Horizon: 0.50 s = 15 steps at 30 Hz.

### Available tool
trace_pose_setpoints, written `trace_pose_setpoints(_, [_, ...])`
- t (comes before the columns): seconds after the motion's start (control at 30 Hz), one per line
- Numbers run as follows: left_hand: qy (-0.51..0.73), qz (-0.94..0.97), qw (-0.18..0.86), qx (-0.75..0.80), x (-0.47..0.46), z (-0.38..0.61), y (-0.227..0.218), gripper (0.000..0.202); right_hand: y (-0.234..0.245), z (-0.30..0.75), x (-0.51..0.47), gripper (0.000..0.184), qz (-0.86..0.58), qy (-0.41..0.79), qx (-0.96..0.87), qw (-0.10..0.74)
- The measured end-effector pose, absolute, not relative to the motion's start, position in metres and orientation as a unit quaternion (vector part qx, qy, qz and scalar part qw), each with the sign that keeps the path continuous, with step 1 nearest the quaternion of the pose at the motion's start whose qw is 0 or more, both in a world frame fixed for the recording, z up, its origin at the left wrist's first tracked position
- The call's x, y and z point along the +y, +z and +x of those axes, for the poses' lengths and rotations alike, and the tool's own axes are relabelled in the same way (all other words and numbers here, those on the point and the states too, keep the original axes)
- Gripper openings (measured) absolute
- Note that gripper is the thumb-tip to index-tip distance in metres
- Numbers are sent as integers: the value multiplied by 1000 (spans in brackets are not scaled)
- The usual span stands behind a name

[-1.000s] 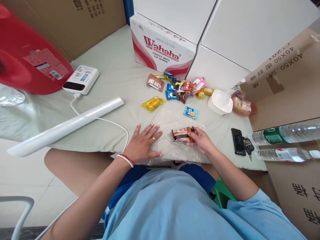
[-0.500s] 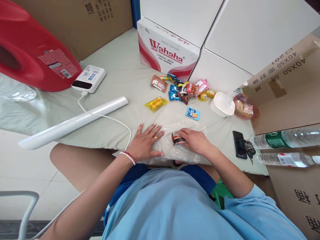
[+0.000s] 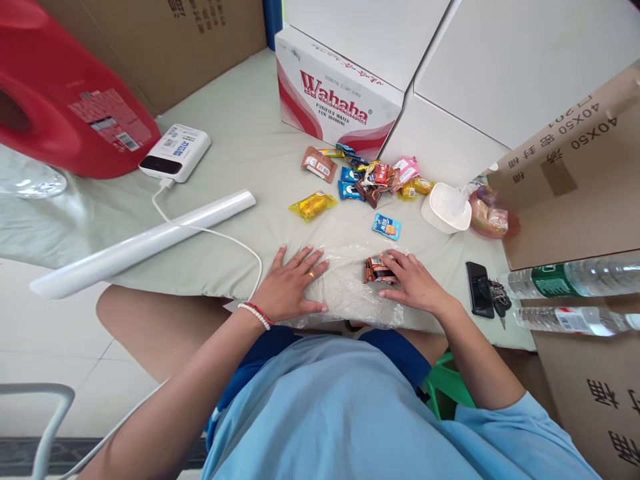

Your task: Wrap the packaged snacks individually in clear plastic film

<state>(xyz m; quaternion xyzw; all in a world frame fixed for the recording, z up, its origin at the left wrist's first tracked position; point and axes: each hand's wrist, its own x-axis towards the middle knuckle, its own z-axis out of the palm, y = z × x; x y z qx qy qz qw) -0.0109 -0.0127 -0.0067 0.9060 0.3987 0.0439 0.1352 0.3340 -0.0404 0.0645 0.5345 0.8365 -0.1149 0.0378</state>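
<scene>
A clear plastic bag [image 3: 340, 293] lies flat and crinkled at the table's front edge. My left hand [image 3: 295, 283] is open, its spread fingers pressing on the bag's left part. On the right part of the bag lies a brown wrapped snack packet [image 3: 374, 271]. My right hand [image 3: 413, 283] rests at the packet's right end. Its fingertips touch the packet and partly cover it, while the thumb stands apart below. Just beyond the bag are a light-blue snack packet [image 3: 387, 227] and a yellow snack packet [image 3: 313, 206].
Behind lies a pile of mixed snack packets [image 3: 373, 180], near a Wahaha carton [image 3: 340, 100]. A white plastic tub [image 3: 440, 217], phone [image 3: 479, 290], keys [image 3: 500, 297] and water bottles [image 3: 575, 277] are right. Left are a white tube [image 3: 150, 240], cable, white device [image 3: 175, 153] and red jug [image 3: 65, 100].
My right hand and the brown packet have moved to the right over the bag. The right thumb now shows apart from the fingers. My left hand stays in place.
</scene>
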Motion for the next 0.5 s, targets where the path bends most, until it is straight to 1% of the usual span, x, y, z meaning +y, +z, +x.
trace_pose_setpoints(0.1, [43, 906, 135, 400, -12, -11, -7, 95, 73, 330, -31, 83, 521, -96, 847, 32])
trace_pose_setpoints(0.2, [43, 904, 138, 402, -12, -11, -7, 95, 71, 320, -23, 71, 488, -107, 865, 43])
trace_pose_setpoints(0.33, [39, 902, 142, 405, -13, -10, -5, 94, 59, 312, -20, 61, 506, -105, 855, 49])
trace_pose_setpoints(0.43, [31, 899, 151, 409, -16, -10, -3, 97, 57, 322, -23, 56, 532, -105, 840, 25])
trace_pose_setpoints(0.5, [27, 896, 159, 413, -18, -10, -1, 99, 61, 331, -25, 55, 557, -105, 824, -9])
